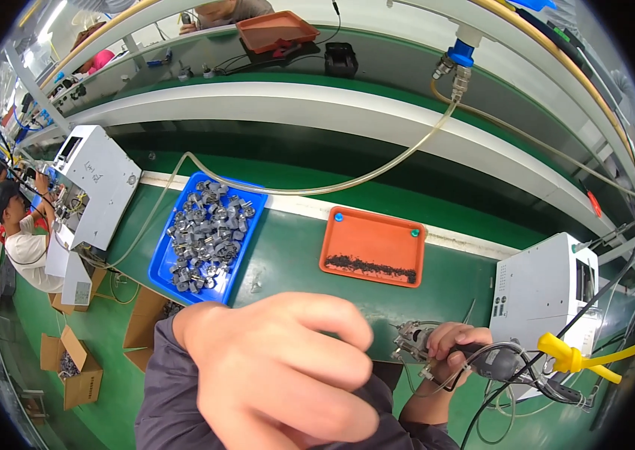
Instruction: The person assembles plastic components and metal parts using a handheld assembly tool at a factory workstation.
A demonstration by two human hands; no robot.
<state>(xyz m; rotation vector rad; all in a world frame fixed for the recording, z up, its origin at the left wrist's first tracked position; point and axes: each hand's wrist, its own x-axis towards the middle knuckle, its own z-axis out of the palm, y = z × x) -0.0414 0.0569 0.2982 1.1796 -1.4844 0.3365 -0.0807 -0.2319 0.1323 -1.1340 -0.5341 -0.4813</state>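
Grey-sleeved left hand (pixel 287 367) hovers close to the lens, fingers curled together, while the right hand (pixel 456 349) clasps a dark corded power tool (pixel 493 364) beside a small metal part (pixel 411 341).

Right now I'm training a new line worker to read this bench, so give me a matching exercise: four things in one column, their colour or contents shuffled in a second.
Things:
1. left tray
2. middle tray
3. box at right
4. clip on cable

Descriptions:
A. yellow
B. orange, a strip of small dark bits
C. white, a row of ports on its front
D. blue, heaped with grey metal parts

Pairs: 1-D, 2-B, 3-C, 4-A
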